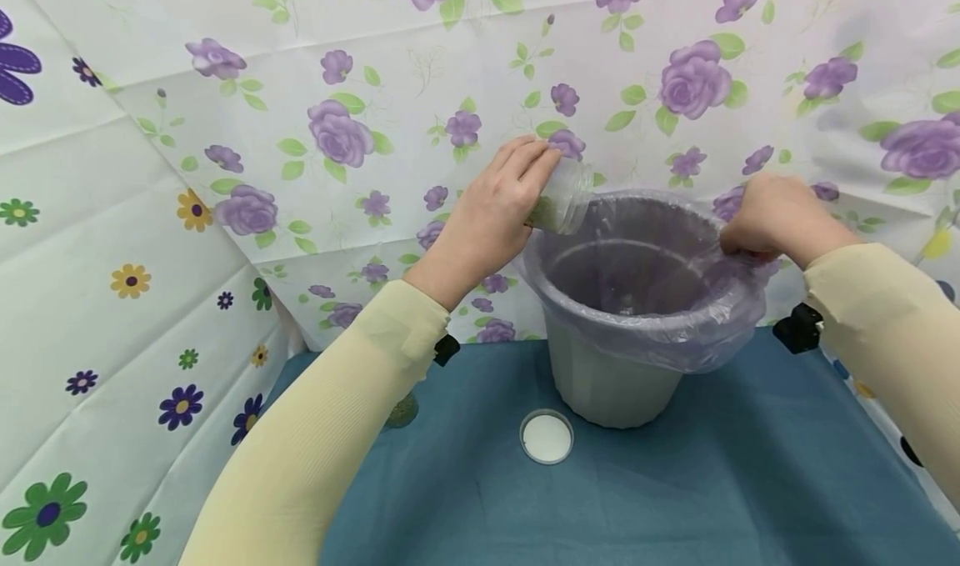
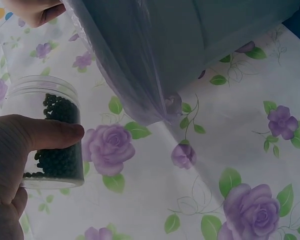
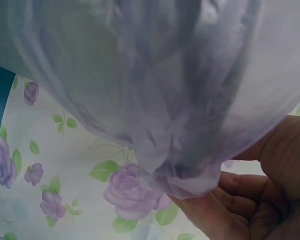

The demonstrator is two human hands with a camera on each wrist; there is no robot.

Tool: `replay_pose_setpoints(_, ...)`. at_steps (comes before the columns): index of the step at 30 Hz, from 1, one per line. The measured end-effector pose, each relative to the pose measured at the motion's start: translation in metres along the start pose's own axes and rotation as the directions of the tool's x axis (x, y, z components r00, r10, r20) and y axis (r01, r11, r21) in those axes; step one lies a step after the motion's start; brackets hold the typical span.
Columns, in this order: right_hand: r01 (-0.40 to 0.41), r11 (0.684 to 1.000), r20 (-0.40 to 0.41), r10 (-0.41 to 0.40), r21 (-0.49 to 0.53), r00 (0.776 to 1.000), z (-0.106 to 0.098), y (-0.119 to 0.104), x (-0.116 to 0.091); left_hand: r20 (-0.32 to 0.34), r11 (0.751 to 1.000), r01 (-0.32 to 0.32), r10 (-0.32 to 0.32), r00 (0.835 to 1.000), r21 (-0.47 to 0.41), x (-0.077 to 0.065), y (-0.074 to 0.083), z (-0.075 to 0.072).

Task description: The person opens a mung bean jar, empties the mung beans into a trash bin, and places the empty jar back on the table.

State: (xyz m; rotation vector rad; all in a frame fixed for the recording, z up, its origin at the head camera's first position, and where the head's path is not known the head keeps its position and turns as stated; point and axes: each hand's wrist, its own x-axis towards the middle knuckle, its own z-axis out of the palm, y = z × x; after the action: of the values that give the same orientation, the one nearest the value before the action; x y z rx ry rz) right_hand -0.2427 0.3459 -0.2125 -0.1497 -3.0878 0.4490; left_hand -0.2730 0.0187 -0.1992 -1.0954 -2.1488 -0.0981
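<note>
My left hand (image 1: 495,212) grips a clear plastic jar (image 1: 567,195) holding small green beans (image 2: 62,135). In the head view the jar is tilted, its mouth at the left rim of a grey trash can (image 1: 611,383). Beans lie along one side inside it. A thin purple trash bag (image 1: 675,341) lines the can and folds down over its rim. At the can's right side my right hand (image 1: 780,216) holds the bag's edge with curled fingers. The right wrist view shows the bunched bag (image 3: 185,175) at those fingers (image 3: 210,215).
A round white lid (image 1: 547,437) lies on the blue tablecloth (image 1: 480,508) in front of the can. Partly behind my left sleeve (image 1: 360,374) is a round green-filled object (image 1: 403,412). A flower-printed cloth (image 1: 300,66) hangs behind and to the left.
</note>
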Motion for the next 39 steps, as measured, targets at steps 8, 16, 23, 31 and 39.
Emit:
replay_pose_setpoints(8,-0.013,1.000,-0.002,0.013,-0.015,1.000,-0.0017,-0.0011,-0.0003,-0.019,1.000,-0.018,0.018,1.000,0.009,0.0004,0.0005,0.0018)
replay_pose_setpoints(16,-0.003,1.000,0.003,0.003,-0.024,1.000,-0.0014,-0.0030,-0.0012,-0.029,1.000,-0.030,0.030,0.999,0.010,-0.0004,0.0016,0.0020)
replay_pose_setpoints(23,0.005,1.000,-0.006,-0.005,-0.027,1.000,-0.0008,-0.0039,-0.0027,-0.022,0.999,-0.027,0.028,0.999,0.025,-0.0003,0.0018,0.0035)
replay_pose_setpoints(31,0.006,1.000,-0.011,-0.006,-0.027,1.000,-0.0003,-0.0032,-0.0029,-0.044,0.999,-0.037,0.038,0.998,0.024,-0.0002,0.0023,0.0051)
replay_pose_setpoints(39,0.008,1.000,-0.004,-0.008,-0.027,1.000,-0.0001,-0.0023,-0.0022,-0.043,0.999,-0.040,0.041,0.998,0.013,0.0006,0.0028,0.0051)
